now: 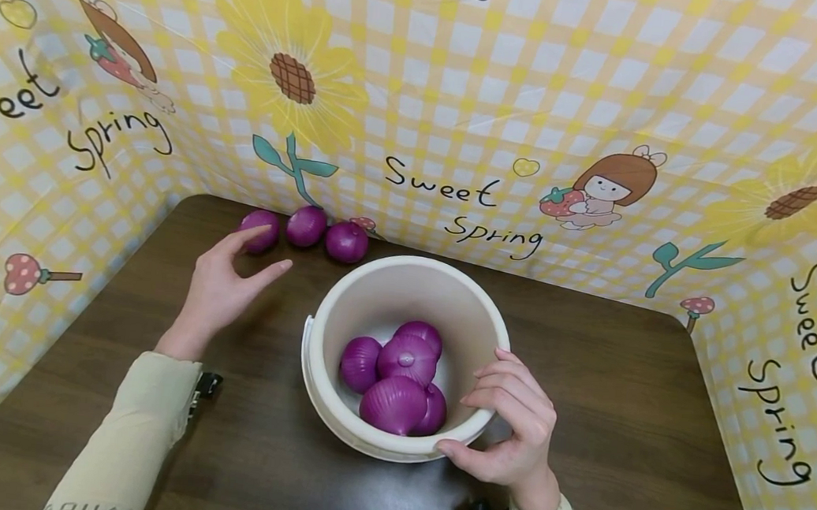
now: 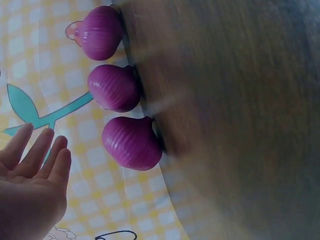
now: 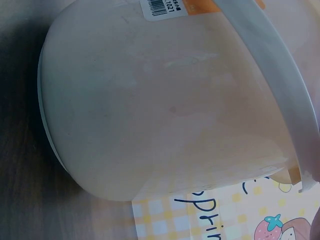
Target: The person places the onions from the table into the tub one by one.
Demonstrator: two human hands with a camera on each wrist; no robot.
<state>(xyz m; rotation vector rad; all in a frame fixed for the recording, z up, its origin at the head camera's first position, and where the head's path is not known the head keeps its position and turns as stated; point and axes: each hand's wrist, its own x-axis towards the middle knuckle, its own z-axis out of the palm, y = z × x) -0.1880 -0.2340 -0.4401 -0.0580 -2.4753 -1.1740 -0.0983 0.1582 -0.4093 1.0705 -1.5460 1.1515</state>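
A white bucket (image 1: pixel 414 270) stands on the table with several purple onions (image 1: pixel 394 405) in its bottom. My right hand (image 1: pixel 511 420) grips the near right of its rim, fingers over the inside and thumb at the outer edge. In the right wrist view the bucket's wall (image 3: pixel 150 105) fills most of the picture. Three more onions sit in a row at the back left. My left hand (image 1: pixel 217 285) reaches toward the leftmost onion (image 1: pixel 259 237), thumb and fingers spread, overlapping it in the head view. In the left wrist view a gap separates that hand (image 2: pixel 35 185) from the nearest onion (image 2: pixel 132 143).
The dark wooden table (image 1: pixel 605 395) ends at a yellow checked cloth (image 1: pixel 417 129) that rises behind it and on both sides. The bucket's handle (image 1: pixel 306 358) hangs at its left side. A barcode label (image 3: pixel 164 7) is on the bucket's wall.
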